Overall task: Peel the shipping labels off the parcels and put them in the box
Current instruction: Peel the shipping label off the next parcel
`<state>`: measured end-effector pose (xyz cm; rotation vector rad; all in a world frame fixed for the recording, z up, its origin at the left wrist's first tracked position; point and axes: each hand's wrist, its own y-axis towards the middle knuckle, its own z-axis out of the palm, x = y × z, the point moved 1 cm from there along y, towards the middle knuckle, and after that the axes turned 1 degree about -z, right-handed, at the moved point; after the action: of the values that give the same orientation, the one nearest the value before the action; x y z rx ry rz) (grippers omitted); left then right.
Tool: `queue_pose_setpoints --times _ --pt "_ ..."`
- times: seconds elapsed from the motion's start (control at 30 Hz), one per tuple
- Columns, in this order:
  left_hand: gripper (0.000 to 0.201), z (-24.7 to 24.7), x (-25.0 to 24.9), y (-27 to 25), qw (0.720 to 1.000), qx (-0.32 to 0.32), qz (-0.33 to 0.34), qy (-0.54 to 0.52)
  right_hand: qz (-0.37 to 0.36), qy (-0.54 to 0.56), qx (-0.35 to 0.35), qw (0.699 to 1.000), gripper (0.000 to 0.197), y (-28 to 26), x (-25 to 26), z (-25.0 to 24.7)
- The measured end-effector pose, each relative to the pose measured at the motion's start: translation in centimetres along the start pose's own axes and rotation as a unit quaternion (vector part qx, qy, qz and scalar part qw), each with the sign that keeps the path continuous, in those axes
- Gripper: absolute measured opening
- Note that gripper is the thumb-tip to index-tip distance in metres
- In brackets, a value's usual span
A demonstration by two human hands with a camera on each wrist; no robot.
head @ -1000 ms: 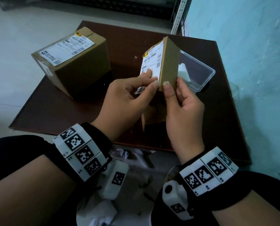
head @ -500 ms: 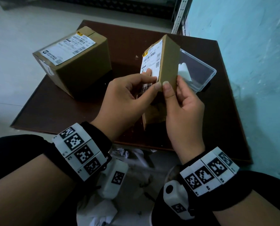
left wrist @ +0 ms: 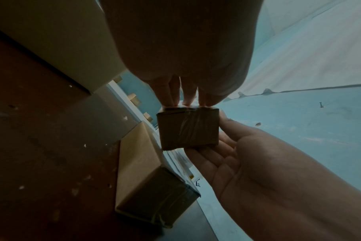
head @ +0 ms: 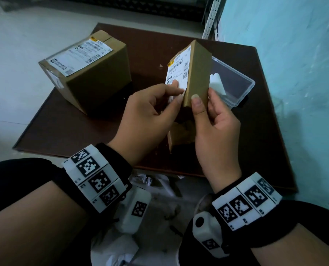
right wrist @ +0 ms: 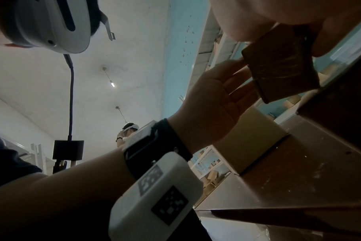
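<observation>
Over the brown counter [head: 86,131], the right hand [head: 215,131] holds the upright small parcel [head: 197,77]; the left hand [head: 148,116], its grip pinching the shipping label [head: 177,73] at its lower corner, is on the label side.

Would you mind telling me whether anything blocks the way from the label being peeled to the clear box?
Only the small parcel itself: the label is on its left face, the clear box behind its right.
</observation>
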<state>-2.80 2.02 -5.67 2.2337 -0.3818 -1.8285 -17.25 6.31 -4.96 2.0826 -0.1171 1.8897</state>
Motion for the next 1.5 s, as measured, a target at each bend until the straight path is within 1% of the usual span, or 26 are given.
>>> queue_pose_setpoints --times 0.1,0.2,0.37,0.53,0.73,0.87,1.03,1.13,1.27,1.4,1.5 --pt "0.007 0.15 -0.02 -0.19 1.000 -0.006 0.004 -0.007 0.003 0.001 -0.002 1.000 0.047 0.06 -0.10 -0.02" --pt "0.005 0.27 -0.06 -0.31 1.000 0.009 0.017 0.023 0.008 0.003 -0.004 1.000 0.046 0.10 -0.16 -0.06" --pt "0.002 0.27 0.25 -0.19 1.000 0.002 0.016 0.020 0.003 0.001 0.000 1.000 0.046 0.00 -0.06 0.01" --pt "0.016 0.46 0.14 -0.28 1.000 0.000 -0.008 0.022 0.002 0.008 0.002 1.000 0.050 -0.05 -0.17 0.03" --pt "0.013 0.35 0.25 -0.14 0.999 -0.006 0.005 0.049 0.002 0.001 0.002 1.000 0.051 -0.02 -0.12 0.05" --pt "0.026 0.54 -0.01 -0.36 0.999 -0.012 -0.013 0.040 -0.001 -0.003 -0.004 1.000 0.051 0.02 -0.19 0.03" --pt "0.021 0.45 0.05 -0.42 0.999 -0.025 0.000 0.046 -0.001 -0.010 -0.006 1.000 0.043 -0.09 -0.01 -0.10" --pt "0.022 0.40 0.11 -0.31 0.998 -0.031 0.011 0.053 -0.001 -0.015 -0.013 1.000 0.039 -0.08 0.17 -0.20" --pt "0.024 0.44 -0.06 -0.51 0.998 -0.032 0.009 0.045 0.008 -0.021 -0.012 1.000 0.041 -0.08 0.22 -0.20" --pt "0.019 0.48 0.09 -0.47 0.999 -0.032 0.014 0.037 0.011 -0.018 -0.014 1.000 0.044 -0.07 0.13 -0.08" --pt "0.019 0.48 0.04 -0.41 0.999 -0.034 0.000 0.025 0.014 -0.015 -0.017 1.000 0.045 -0.02 0.05 -0.07"
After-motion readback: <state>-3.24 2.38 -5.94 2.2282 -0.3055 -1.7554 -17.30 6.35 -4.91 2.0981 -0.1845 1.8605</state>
